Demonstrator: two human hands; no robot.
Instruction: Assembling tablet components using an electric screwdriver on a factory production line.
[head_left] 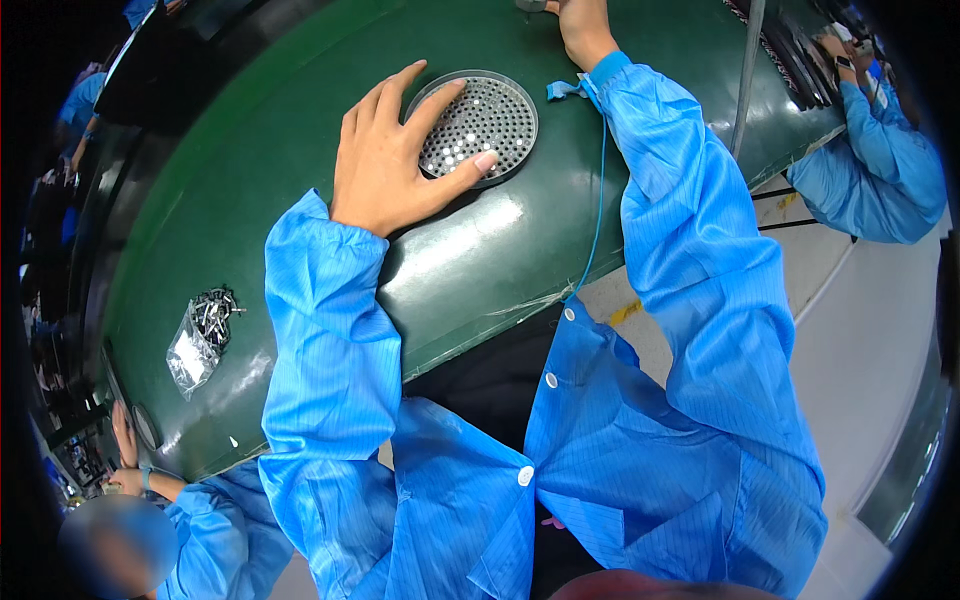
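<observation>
On the green tabletop lies a round grey tray [505, 110] full of small holes, some of them showing bright white pieces. My left hand [385, 160] reaches over the left side of this tray with its fingers spread. Its thumb and index finger extend over the perforated surface, and whether they press on it is unclear. At the top edge of the view is my right hand [585, 28], partly cut off. Its fingers close around a small grey thing [532, 5], too cropped to name. A blue wrist strap [568, 90] with a thin cord hangs at my right cuff.
Left on the green table [300, 150] sits a clear plastic bag [193, 355] with small dark metal parts [215, 315] spilling out. A grey pole [748, 75] stands at the right. People in blue work at the lower left [220, 520] and upper right [870, 170].
</observation>
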